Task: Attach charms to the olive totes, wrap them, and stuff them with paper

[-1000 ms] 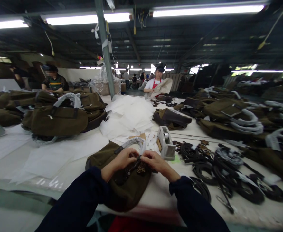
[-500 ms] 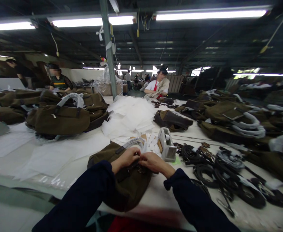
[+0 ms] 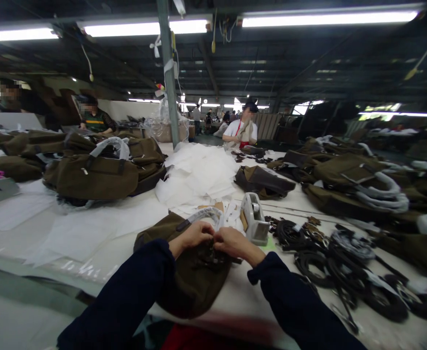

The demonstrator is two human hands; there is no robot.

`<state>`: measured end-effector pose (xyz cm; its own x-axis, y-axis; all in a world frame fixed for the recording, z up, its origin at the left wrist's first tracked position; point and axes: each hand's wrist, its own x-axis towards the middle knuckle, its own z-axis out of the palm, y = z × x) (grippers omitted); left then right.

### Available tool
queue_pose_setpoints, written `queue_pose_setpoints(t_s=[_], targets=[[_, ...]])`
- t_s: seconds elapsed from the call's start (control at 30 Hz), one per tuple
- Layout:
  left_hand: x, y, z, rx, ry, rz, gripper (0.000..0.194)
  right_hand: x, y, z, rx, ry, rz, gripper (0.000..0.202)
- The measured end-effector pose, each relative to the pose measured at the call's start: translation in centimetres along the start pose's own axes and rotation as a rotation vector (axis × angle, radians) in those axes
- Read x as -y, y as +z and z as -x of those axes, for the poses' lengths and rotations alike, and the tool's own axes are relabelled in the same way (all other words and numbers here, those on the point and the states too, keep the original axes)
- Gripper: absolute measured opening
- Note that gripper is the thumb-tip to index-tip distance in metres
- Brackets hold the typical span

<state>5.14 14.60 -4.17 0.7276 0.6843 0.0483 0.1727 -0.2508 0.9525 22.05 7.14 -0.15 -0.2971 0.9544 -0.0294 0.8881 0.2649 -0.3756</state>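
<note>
An olive-brown handbag (image 3: 195, 287) lies on the white table in front of me, its handle (image 3: 209, 214) wrapped in clear plastic. Over the bag's upper part, my left hand (image 3: 196, 234) and my right hand (image 3: 235, 243) meet, fingertips pinched close together. Small dark pieces, perhaps a strap end or metal fittings, show just beneath the fingers. What exactly the fingertips hold is too small to make out. Just beyond my right hand stands a grey tape dispenser (image 3: 255, 221).
White tissue sheets (image 3: 198, 170) are heaped beyond the bag. More olive handbags (image 3: 96, 177) sit at the left, and another pile (image 3: 348, 170) at the right. Coiled black straps (image 3: 344, 272) lie to my right. A co-worker (image 3: 244, 126) is across the table by a post (image 3: 169, 82).
The view has shifted slightly, so the scene sits a little further right. Both hands stay together over the handbag with small finger movement. The co-worker across has shifted the cloth they hold.
</note>
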Motion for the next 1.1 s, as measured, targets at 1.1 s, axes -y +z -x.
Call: queue_pose_setpoints(t_s=[1.1], targets=[[-0.8,-1.0,1.0,-0.138,-0.087,0.136,0.014,2.1,-1.0,0.9,-0.061,0.137,0.174,0.024]])
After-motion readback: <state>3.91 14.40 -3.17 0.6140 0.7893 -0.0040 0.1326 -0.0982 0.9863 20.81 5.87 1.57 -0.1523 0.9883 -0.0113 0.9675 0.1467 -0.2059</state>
